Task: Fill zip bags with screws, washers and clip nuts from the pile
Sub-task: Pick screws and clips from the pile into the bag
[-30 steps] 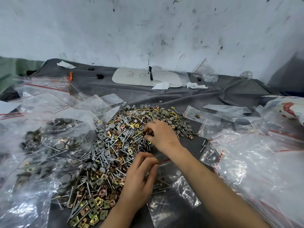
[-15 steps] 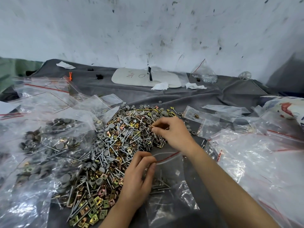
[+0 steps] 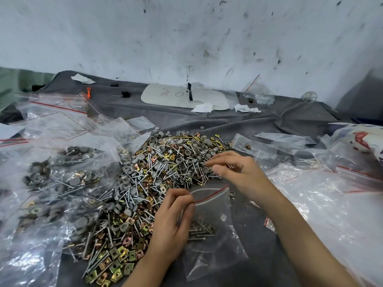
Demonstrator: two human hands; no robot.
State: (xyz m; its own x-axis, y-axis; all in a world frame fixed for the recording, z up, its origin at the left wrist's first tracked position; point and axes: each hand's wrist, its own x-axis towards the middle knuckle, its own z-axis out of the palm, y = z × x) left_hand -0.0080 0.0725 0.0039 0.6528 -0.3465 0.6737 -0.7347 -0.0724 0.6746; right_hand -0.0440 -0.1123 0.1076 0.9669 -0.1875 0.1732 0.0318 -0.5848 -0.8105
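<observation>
A large pile [image 3: 149, 183] of screws, grey washers and gold clip nuts covers the grey cloth in the middle. My left hand [image 3: 174, 220] pinches the red-striped mouth of a small clear zip bag [image 3: 211, 228], which lies flat and holds a few screws and clip nuts. My right hand [image 3: 238, 172] hovers at the pile's right edge, just above the bag's mouth, with thumb and fingers curled together; it is blurred, and I cannot make out whether it holds any parts.
Filled bags [image 3: 51, 183] lie heaped at the left. Empty zip bags [image 3: 323, 193] are spread at the right and far left. A white board [image 3: 165, 96], paper scraps and another bag of small parts [image 3: 259, 96] sit by the wall.
My right hand has drawn back from the middle of the pile to its right edge, toward the bag's mouth. My left hand keeps holding the bag open.
</observation>
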